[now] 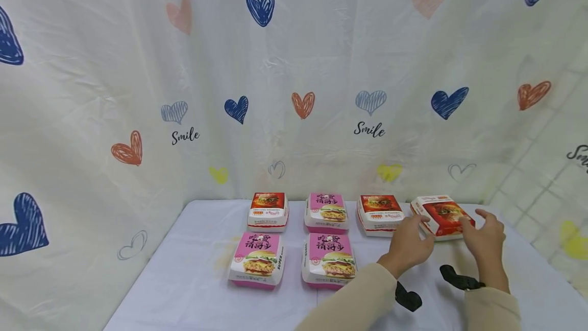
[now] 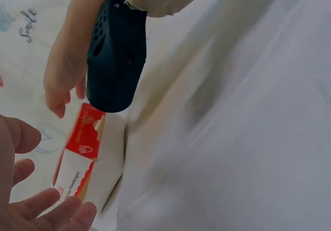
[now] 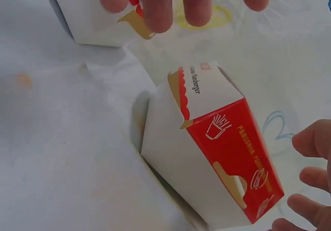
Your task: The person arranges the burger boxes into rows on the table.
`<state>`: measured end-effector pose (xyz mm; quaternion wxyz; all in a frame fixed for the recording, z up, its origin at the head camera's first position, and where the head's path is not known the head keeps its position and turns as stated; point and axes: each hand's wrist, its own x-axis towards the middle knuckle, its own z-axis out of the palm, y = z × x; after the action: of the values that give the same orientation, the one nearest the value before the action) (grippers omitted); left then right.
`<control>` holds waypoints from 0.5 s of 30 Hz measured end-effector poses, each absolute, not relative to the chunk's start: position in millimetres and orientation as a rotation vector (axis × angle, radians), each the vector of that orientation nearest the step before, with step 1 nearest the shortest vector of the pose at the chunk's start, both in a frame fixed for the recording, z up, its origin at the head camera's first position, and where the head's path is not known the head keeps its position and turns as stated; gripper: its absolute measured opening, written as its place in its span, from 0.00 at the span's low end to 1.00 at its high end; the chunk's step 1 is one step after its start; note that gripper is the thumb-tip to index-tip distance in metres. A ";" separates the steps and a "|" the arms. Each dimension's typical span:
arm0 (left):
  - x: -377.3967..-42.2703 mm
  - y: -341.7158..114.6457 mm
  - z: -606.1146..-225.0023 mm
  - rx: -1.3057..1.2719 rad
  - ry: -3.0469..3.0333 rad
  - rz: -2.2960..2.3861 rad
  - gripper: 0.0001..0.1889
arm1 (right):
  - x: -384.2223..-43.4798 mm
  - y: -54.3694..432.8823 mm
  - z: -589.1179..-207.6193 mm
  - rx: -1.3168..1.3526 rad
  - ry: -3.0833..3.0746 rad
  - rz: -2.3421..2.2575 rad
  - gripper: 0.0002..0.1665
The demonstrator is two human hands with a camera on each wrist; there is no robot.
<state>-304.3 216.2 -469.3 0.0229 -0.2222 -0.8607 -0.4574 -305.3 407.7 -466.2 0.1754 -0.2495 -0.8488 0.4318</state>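
A red-and-white burger box (image 1: 443, 216) sits turned at an angle at the right end of the back row. My left hand (image 1: 411, 241) hovers at its near left side, fingers bent loosely. On its right is my right hand (image 1: 486, 239), thumb and fingers spread. The left wrist view shows the box (image 2: 85, 143) just beyond my left hand's parted fingers (image 2: 46, 210); contact is hard to judge there. In the right wrist view the box (image 3: 222, 148) stands closed, between the left hand's fingertips (image 3: 199, 3) above and the right hand (image 3: 313, 189) at the edge.
Another red-and-white box (image 1: 380, 214) stands left of the left hand. Farther left are a red box (image 1: 268, 212) and pink burger boxes (image 1: 327, 212), (image 1: 258, 260), (image 1: 328, 260) in two rows. A heart-printed curtain (image 1: 294, 65) hangs behind the white-covered table (image 1: 184, 269).
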 end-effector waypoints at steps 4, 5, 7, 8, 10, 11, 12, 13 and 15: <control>-305.7 222.3 -476.4 -0.756 -2.769 -1.454 0.26 | -308.0 414.1 -472.5 -0.691 -2.468 1.268 0.48; -306.0 223.5 -477.3 -0.763 -2.789 -1.462 0.27 | -308.4 415.7 -474.0 -0.676 -2.481 1.283 0.49; -306.4 225.9 -477.9 -0.776 -2.801 -1.462 0.28 | -309.2 418.2 -475.9 -0.650 -2.506 1.314 0.50; -306.5 226.8 -477.9 -0.779 -2.803 -1.455 0.29 | -309.4 419.1 -476.5 -0.641 -2.514 1.337 0.51; -306.7 228.7 -478.4 -0.785 -2.805 -1.430 0.31 | -309.0 420.7 -477.9 -0.633 -2.525 1.384 0.53; -306.7 229.5 -478.7 -0.783 -2.812 -1.426 0.31 | -308.7 420.8 -478.0 -0.626 -2.528 1.399 0.53; -306.6 230.2 -478.9 -0.780 -2.820 -1.426 0.32 | -308.4 421.1 -478.4 -0.623 -2.530 1.417 0.54; -306.6 230.7 -478.9 -0.771 -2.837 -1.438 0.33 | -308.2 421.0 -478.2 -0.620 -2.528 1.431 0.54; -306.7 231.6 -478.0 -0.758 -2.871 -1.464 0.34 | -307.9 420.8 -478.3 -0.611 -2.520 1.454 0.54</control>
<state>-306.7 231.6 -478.0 -0.0845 -0.2280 -0.8642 -0.4406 -307.9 420.8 -478.3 0.0844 -0.2047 -0.8446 0.4874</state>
